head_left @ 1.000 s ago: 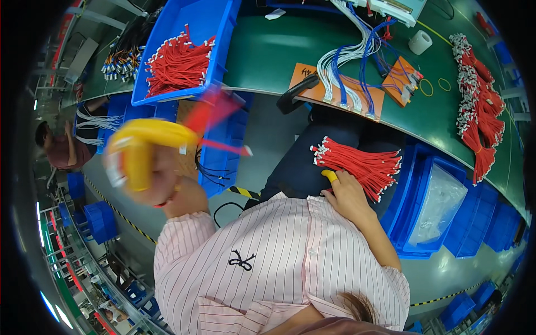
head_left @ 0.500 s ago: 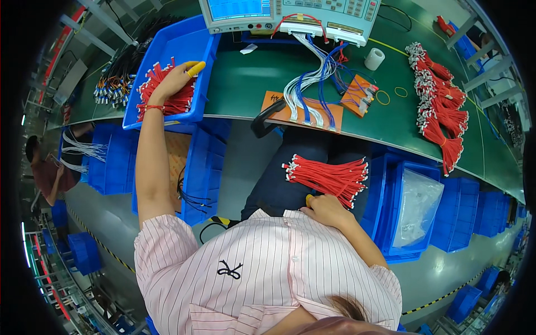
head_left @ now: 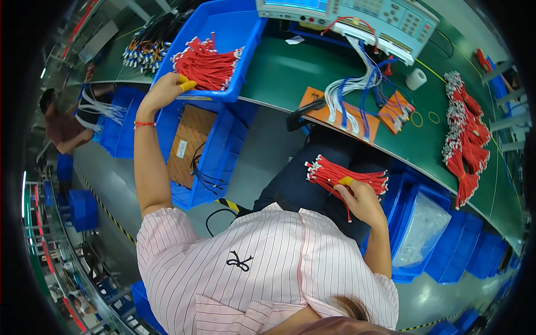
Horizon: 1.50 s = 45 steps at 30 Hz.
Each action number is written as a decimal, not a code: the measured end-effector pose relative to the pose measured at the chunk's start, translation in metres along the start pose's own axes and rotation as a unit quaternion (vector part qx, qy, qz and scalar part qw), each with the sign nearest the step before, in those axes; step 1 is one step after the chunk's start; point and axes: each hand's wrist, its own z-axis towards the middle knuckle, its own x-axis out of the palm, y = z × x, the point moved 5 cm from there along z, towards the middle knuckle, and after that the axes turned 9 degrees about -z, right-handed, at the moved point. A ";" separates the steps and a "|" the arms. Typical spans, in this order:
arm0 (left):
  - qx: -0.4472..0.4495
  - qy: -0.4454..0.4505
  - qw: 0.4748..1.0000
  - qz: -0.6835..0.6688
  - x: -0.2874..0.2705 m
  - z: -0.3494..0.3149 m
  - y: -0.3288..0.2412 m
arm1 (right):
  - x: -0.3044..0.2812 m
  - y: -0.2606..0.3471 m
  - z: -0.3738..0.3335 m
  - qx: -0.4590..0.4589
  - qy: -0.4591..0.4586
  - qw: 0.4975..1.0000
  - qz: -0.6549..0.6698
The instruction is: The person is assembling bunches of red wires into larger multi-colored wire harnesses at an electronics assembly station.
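A pile of red cables [head_left: 209, 66] with white connectors lies in a blue tray [head_left: 254, 47] on the left of the bench. At the tray's near edge is my left hand [head_left: 163, 92], yellow covers on its fingertips and the fingers drawn together. Whatever is between them cannot be made out. Another spread of red cables [head_left: 318, 173] rests across my lap. Over its right part, my right hand [head_left: 364, 201] closes thumb and finger on the cables, one fingertip covered in yellow. A loose cable end hangs below the bundle beside that hand.
A test instrument [head_left: 385, 25] stands at the back, with white and blue wires [head_left: 357, 78] running to orange boards [head_left: 312, 103]. Bundled red cables [head_left: 463, 134] lie at right, near a white roll [head_left: 415, 79]. Blue bins [head_left: 416, 223] stand below the bench; a person [head_left: 61, 123] sits far left.
My left hand has moved from atop the cable pile to the tray's near edge. My right hand has come up from beside the lap bundle onto its cables. The whole view has turned.
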 end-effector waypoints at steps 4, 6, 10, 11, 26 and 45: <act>-0.067 0.112 0.991 0.007 0.013 0.021 0.011 | 0.013 0.004 0.014 -0.053 0.008 0.998 -0.017; -0.089 0.163 0.983 -0.007 0.020 0.031 0.018 | 0.011 0.018 0.018 -0.080 0.025 0.996 -0.032; -0.060 0.168 0.984 -0.028 0.020 0.054 0.024 | 0.011 0.024 0.024 -0.071 0.047 0.996 -0.018; -0.037 0.156 0.986 -0.039 0.022 0.061 0.021 | 0.011 0.020 0.025 -0.066 0.050 0.996 -0.020; -0.069 0.032 0.990 0.120 0.027 0.222 0.015 | 0.012 0.011 0.022 -0.023 0.033 0.999 -0.003; 0.220 -0.034 0.975 -0.015 0.048 0.226 -0.027 | -0.008 0.016 0.006 -0.042 0.040 0.997 -0.041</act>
